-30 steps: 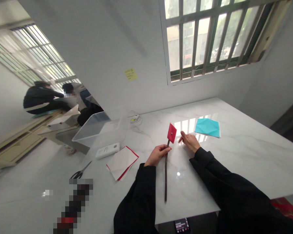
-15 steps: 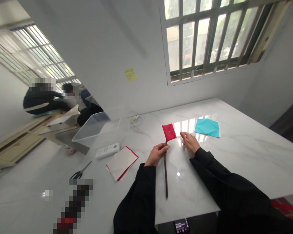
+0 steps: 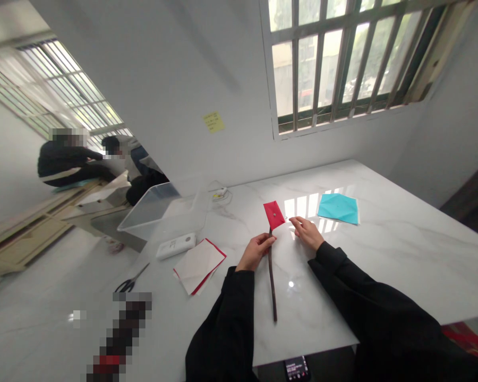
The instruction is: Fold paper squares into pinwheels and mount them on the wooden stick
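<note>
The left grip [image 3: 256, 252] closes narrow on the dark stick [image 3: 271, 281], and the red patch [image 3: 274, 215] at its tip sits flatter than before. The right grip [image 3: 305, 232], open wide, comes in just beside it, over the tabletop [image 3: 402, 265].

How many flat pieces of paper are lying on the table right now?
2: a teal sheet toward the right, and a red-edged white paper stack toward the left. More sheets may be hidden in that stack.
</note>
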Motion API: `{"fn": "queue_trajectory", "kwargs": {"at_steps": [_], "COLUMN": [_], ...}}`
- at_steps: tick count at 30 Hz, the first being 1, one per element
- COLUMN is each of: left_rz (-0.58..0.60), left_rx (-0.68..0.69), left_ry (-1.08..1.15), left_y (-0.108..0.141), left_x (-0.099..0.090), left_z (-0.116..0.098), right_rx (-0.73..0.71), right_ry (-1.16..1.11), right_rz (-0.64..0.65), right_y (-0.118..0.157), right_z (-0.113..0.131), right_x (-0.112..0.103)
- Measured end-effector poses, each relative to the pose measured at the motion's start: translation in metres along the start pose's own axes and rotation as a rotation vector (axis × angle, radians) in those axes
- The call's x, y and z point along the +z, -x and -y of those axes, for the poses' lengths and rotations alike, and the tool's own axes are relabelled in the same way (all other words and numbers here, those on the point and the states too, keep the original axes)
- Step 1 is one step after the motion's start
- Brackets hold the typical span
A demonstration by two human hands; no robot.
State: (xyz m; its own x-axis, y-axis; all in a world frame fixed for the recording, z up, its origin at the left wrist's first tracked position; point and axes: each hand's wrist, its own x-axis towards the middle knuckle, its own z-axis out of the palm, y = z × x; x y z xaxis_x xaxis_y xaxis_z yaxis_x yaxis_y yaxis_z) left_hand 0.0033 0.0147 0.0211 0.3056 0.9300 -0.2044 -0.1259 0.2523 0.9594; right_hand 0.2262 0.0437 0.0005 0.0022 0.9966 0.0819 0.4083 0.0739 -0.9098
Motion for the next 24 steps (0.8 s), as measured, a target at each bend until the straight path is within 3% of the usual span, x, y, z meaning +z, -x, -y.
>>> {"fn": "queue_trajectory", "kwargs": {"at_steps": [2, 7, 14, 16, 18, 22, 24], "left_rz": [0.003, 0.001, 0.006, 0.006, 0.005, 0.026, 0.031], "left_rx": [0.000, 0.006, 0.022, 0.020, 0.020, 0.038, 0.043], "left_ry": [-0.002, -0.054, -0.071, -0.080, -0.085, -0.080, -0.083], "left_y": [0.000, -0.001, -0.002, -0.003, -0.003, -0.004, -0.004], "left_x": [0.000, -0.002, -0.004, -0.005, -0.005, -0.005, -0.005], "left_z": [0.000, 0.002, 0.003, 0.004, 0.005, 0.005, 0.005], "right_rx": [0.012, -0.017, -0.030, -0.011, 0.055, 0.121, 0.093], "right_ry": [-0.035, -0.029, -0.055, -0.103, -0.205, -0.419, -0.424], "right_rz": [0.015, 0.199, 0.025, 0.030, 0.127, 0.466, 0.503], "right_y": [-0.001, -0.002, -0.003, -0.002, 0.000, 0.008, 0.010], "right_z": [0.000, -0.001, -0.004, -0.002, 0.002, 0.012, 0.013], "right_x": [0.000, 0.003, 0.003, 0.002, 0.003, 0.006, 0.008]}}
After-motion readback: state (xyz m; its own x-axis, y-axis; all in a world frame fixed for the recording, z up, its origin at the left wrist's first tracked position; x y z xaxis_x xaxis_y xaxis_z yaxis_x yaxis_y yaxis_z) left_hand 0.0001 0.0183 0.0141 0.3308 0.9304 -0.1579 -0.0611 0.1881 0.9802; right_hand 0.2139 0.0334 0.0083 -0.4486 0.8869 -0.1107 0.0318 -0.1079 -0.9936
